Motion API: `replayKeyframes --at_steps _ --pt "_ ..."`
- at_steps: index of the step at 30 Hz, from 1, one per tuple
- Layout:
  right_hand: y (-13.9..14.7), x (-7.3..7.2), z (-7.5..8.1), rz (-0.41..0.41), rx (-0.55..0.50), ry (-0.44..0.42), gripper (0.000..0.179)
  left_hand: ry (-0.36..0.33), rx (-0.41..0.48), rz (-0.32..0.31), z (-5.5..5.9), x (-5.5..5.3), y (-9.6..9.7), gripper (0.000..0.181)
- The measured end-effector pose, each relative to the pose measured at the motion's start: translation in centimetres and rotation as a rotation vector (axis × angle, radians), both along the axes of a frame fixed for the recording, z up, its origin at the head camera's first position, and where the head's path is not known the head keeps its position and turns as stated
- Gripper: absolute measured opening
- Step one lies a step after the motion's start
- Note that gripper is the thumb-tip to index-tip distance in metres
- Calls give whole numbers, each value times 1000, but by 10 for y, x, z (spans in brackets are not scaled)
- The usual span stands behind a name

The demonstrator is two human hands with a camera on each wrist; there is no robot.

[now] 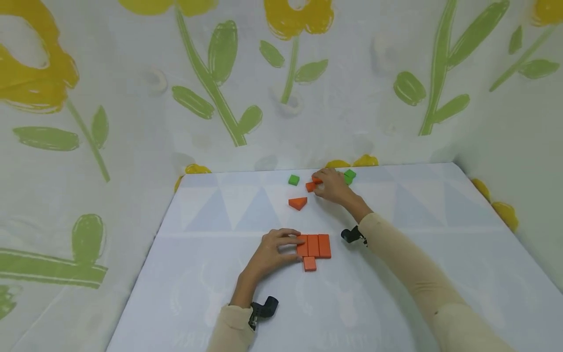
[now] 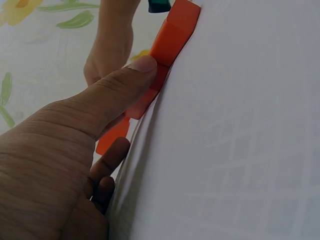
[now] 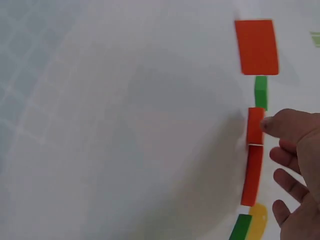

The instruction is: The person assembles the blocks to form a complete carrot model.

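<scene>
Three orange-red rectangular blocks (image 1: 313, 245) lie side by side on the table, with a small square orange block (image 1: 310, 264) against their near side. My left hand (image 1: 272, 252) holds the leftmost rectangular block, thumb at its near end and fingers at its far end. Its thumb (image 2: 135, 75) lies against the orange blocks in the left wrist view. Toward the back, my right hand (image 1: 332, 186) is over a small red block (image 3: 255, 126) and a longer red block (image 3: 252, 175). The right thumb tip overlaps the small block's edge; the other fingers are bent loosely and apart.
An orange triangular block (image 1: 297, 203) lies between the two groups. One green block (image 1: 293, 180) sits at the back left, and more green blocks (image 1: 349, 175) are behind the right hand. Flower-patterned cloth walls (image 1: 330, 122) rise behind and beside the table.
</scene>
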State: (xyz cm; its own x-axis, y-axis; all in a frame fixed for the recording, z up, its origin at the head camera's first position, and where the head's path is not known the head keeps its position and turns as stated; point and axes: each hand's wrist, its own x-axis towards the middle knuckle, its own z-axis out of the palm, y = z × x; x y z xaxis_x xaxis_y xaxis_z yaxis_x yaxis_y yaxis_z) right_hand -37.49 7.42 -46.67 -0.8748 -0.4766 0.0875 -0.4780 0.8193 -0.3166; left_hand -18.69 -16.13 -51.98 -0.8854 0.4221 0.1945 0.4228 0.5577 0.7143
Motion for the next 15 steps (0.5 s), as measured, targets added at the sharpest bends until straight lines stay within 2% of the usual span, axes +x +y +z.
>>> replayKeyframes --at_steps 8,12,15 --pt "3 -1 -9 78 73 37 37 11 -19 -11 -3 2 5 38" --pt "3 3 -3 90 56 53 32 21 -26 -2 -3 1 3 38" --pt "3 9 5 87 20 76 35 24 -29 8 -1 0 0 38"
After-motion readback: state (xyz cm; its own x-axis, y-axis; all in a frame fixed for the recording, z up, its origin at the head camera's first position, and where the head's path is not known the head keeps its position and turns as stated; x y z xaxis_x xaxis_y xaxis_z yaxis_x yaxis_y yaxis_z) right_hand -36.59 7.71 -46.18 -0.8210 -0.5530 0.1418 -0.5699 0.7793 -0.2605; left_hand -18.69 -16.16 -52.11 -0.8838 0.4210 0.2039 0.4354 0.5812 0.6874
